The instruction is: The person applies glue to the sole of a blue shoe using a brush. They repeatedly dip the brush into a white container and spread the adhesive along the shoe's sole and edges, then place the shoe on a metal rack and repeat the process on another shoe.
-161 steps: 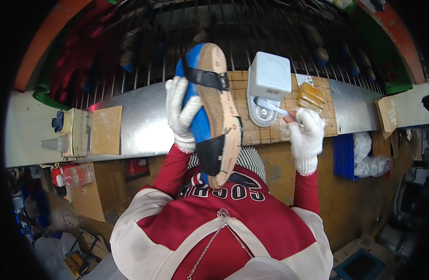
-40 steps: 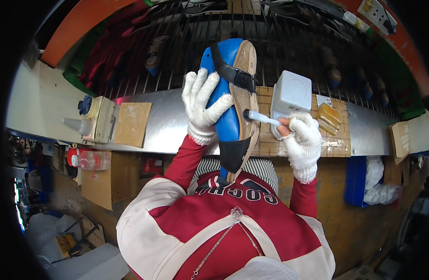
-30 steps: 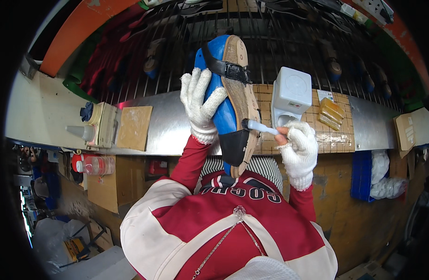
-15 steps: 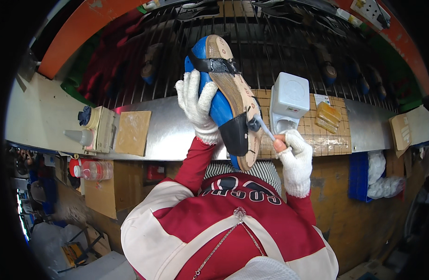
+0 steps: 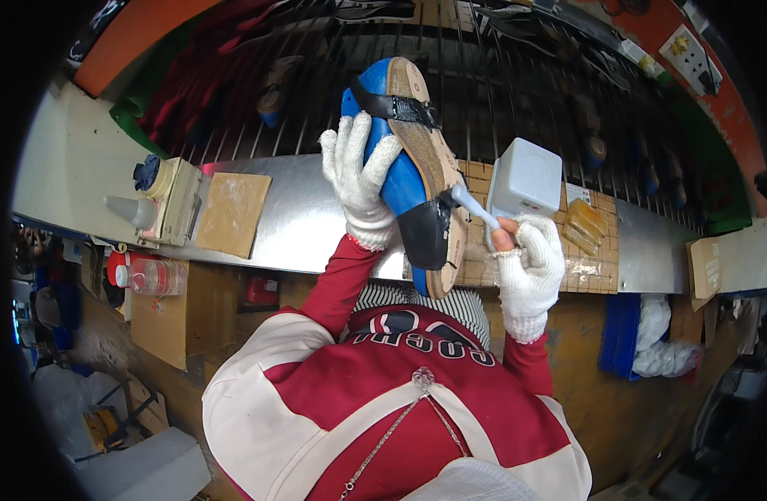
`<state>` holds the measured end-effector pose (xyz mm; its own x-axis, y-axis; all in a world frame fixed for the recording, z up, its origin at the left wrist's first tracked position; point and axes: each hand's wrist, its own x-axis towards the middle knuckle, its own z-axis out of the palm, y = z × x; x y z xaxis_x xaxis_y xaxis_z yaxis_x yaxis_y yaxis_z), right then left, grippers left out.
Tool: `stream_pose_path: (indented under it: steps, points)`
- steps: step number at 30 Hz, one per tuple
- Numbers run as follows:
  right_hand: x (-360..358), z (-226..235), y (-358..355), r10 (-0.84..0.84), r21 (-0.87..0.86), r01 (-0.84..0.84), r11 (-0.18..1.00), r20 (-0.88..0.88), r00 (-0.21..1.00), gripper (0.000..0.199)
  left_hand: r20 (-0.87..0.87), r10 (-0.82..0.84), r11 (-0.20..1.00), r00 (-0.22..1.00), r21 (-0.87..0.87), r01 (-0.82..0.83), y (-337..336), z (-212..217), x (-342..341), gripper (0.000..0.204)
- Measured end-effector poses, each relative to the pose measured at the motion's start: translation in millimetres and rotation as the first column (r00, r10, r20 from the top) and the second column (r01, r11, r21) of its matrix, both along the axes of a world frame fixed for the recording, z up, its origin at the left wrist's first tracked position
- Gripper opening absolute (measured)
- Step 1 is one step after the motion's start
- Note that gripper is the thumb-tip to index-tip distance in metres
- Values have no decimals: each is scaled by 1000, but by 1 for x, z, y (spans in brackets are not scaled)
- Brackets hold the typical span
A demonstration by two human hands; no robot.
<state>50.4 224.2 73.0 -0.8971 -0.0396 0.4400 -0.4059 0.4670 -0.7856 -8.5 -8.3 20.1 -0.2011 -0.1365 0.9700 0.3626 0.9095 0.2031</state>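
Observation:
My left hand (image 5: 360, 185), in a white knit glove, grips a sandal upper with black straps on a blue shoe last (image 5: 398, 185). The sole side, with its brown footbed (image 5: 417, 142) and pale insole, faces me. In my right hand (image 5: 529, 265), gloved with bare thumb and fingertip showing, is a small brush (image 5: 477, 206) with a pale handle. Its head rests against or very near the sole's right edge, beside the lower black strap (image 5: 425, 234); contact is hard to tell. My left palm and some fingers are behind the last.
A white plastic container (image 5: 527, 177) stands right of the sandal on a patterned cardboard sheet (image 5: 590, 274), beside yellowish blocks (image 5: 585, 225). Beyond is a rack of metal bars (image 5: 308, 125) holding shoes. A brown board (image 5: 233, 215) and a nozzle-capped bottle (image 5: 133, 210) are at left.
The brush head has moved up a little from the lower strap's end along the sole's edge. The right hand follows. The left hand keeps its hold, and the whole view has shifted slightly.

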Motion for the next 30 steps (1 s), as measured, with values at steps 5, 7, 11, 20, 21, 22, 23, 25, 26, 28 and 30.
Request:
stream_pose_path:
  steps: [5, 7, 11, 20, 21, 22, 23, 25, 26, 28, 30]
  points:
    - [-1, -7, 5, 104, -28, -104, 994, 24, 994, 18, 10, 34, 999, 999, 6, -35, -2, 0, -4, 46]
    - [1, -10, 6, 121, -32, -120, 992, 3, 993, 18, 12, 36, 999, 999, -5, -36, -4, 1, -6, 46]
    - [3, -14, 9, 124, -31, -123, 992, 6, 992, 17, 46, 35, 999, 998, -4, -35, -3, 5, -7, 48]
    - [16, -17, 21, 116, -41, -116, 992, -21, 993, 16, 166, 16, 999, 986, 42, -24, 5, 5, -8, 52]
    - [18, -17, 22, 125, -56, -126, 990, -13, 992, 16, 176, 15, 999, 984, 40, -22, 5, 4, -9, 52]
    - [21, -16, 25, 126, -74, -123, 990, 31, 992, 16, 184, 10, 999, 983, 39, -17, 5, 2, -10, 52]
    - [24, -15, 28, 131, -95, -123, 988, 78, 988, 17, 197, 3, 999, 980, 43, -12, 5, 1, -10, 53]
    - [26, -14, 29, 120, -107, -108, 988, 120, 985, 17, 211, -17, 999, 977, 53, 6, 6, 0, -10, 54]
    - [27, -14, 28, 104, -99, -93, 991, 116, 988, 17, 230, -1, 998, 973, 57, -12, 7, 0, -10, 55]
    - [27, -13, 24, 71, -92, -61, 994, 106, 992, 17, 228, -8, 998, 974, 66, -7, 9, 0, -10, 53]
    - [24, -11, 19, 37, -88, -28, 996, 100, 994, 17, 226, -1, 998, 974, 59, -12, 9, 1, -10, 52]
